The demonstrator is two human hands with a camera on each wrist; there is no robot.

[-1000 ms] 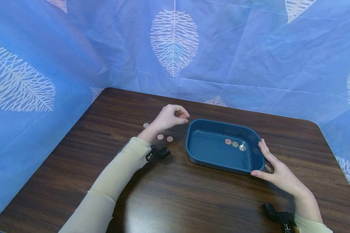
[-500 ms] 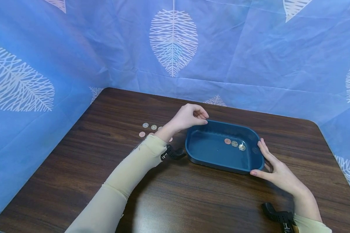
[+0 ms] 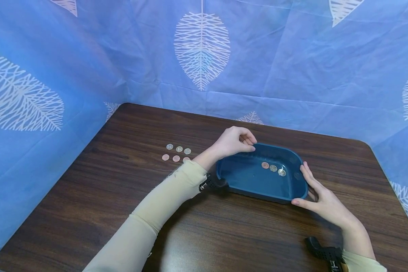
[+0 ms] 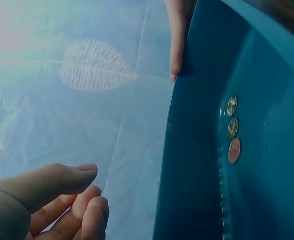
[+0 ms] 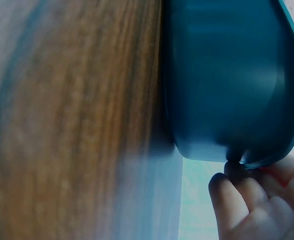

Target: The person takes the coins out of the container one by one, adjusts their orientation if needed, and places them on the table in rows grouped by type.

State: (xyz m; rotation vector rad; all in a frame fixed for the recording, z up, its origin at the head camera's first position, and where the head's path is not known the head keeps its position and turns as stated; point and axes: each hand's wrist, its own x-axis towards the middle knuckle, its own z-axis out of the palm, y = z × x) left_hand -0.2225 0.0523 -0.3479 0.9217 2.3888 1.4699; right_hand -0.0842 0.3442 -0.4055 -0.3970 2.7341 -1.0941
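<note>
My left hand (image 3: 236, 141) is over the far left rim of a blue plastic tray (image 3: 258, 190), thumb and fingertips drawn close together. In the left wrist view the thumb (image 4: 61, 180) lies beside the curled fingers; no coin shows, and I cannot tell whether one is pinched there. My right hand (image 3: 326, 202) holds the tray's right end, thumb at the near corner and fingers along the side. Inside the tray lie a copper coin (image 3: 265, 165) and two silvery coins (image 3: 277, 170). Left of it are silvery coins (image 3: 179, 149) and copper coins (image 3: 176, 158) in two rows, partly behind my left wrist.
The dark wooden table (image 3: 98, 196) carries everything, with a blue leaf-patterned cloth (image 3: 275, 56) hanging behind and at the sides. Black wrist mounts (image 3: 212, 183) stick out from both forearms, the left one overlapping the tray's near left corner.
My left hand has moved right, from beside the tray to over its far rim, uncovering more coins on the table. My right hand and the tray have stayed in place.
</note>
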